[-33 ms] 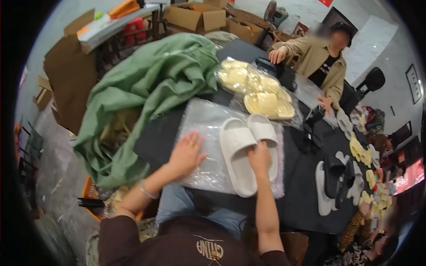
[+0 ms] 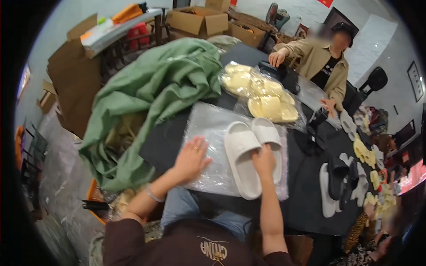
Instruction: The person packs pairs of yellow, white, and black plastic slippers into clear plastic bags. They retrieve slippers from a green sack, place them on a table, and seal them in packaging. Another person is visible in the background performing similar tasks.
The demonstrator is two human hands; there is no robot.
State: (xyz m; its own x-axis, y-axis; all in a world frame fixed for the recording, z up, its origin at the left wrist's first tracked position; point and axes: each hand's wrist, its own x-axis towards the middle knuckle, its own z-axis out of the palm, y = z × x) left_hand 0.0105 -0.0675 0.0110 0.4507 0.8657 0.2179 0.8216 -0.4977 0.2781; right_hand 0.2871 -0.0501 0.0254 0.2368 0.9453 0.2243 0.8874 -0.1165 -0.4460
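A pair of white slide slippers, the left slipper [image 2: 246, 177] and the right slipper [image 2: 266, 129], stands side by side with the toes away from me. My right hand [image 2: 265, 160] grips them between the two footbeds, its fingertips partly hidden by the straps. Under the slippers lies a stack of clear plastic bags [image 2: 208, 122]. On the stack's left part, my left hand [image 2: 191, 159] rests flat with fingers stretched out, holding nothing. Just beyond the stack are pale yellow slippers [image 2: 270, 106] in clear plastic bags.
Green cloth [image 2: 146, 93] is heaped at the left of the black table [image 2: 306, 195]. Black and white slippers [image 2: 333, 181] stand to the right. Across the table, a person [image 2: 324, 66] reaches toward black items and clear plastic. An orange crate [image 2: 95, 195] stands low at the left.
The whole view has shifted slightly. Both hands and the white slippers keep the same places on the plastic bags.
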